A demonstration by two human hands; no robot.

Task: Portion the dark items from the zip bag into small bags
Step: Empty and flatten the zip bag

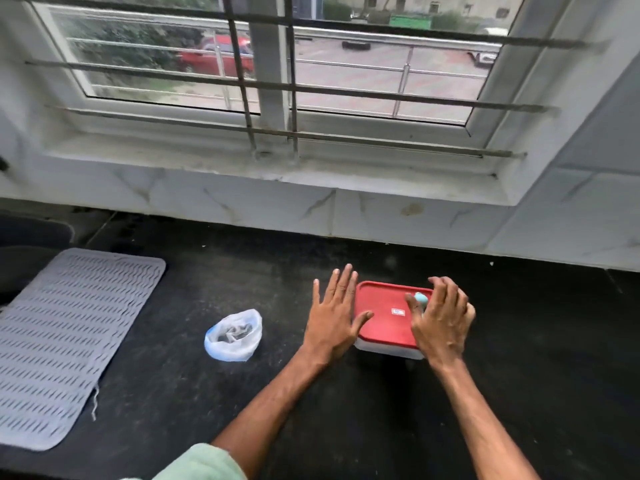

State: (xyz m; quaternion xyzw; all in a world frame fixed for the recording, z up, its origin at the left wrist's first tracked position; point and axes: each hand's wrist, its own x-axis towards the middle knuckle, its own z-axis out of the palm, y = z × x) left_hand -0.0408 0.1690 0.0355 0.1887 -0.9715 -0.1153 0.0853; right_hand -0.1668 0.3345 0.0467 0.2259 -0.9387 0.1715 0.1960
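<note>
- One plastic bag (232,336) lies on the black counter (242,271), at 9 o'clock from my hands and apart from them; I see no second bag.
- A small heap of dark items (235,332) sits inside it, too jumbled to count.
- The bag's mouth gapes upward and its long axis runs roughly from 8 to 2 o'clock.
- One box (388,351) with clear walls and a red lid (384,306) stands at 3 o'clock from the bag, its long side running about 9 to 3 o'clock.
- My left hand (332,317) lies flat at the lid's 9 o'clock edge with its fingers straight and spread, gripping nothing; the thumb rests on the lid.
- My right hand (441,317) covers the lid's 3 o'clock end, its fingers curled over the far rim.
- One small pale blue knob (420,297) shows beside that thumb.
- One white sticker (398,311) sits mid-lid; its print is too small to read.
- One grey ribbed mat (69,341) lies at far 9 o'clock.
- A barred window (207,64) stands at 12 o'clock.
</note>
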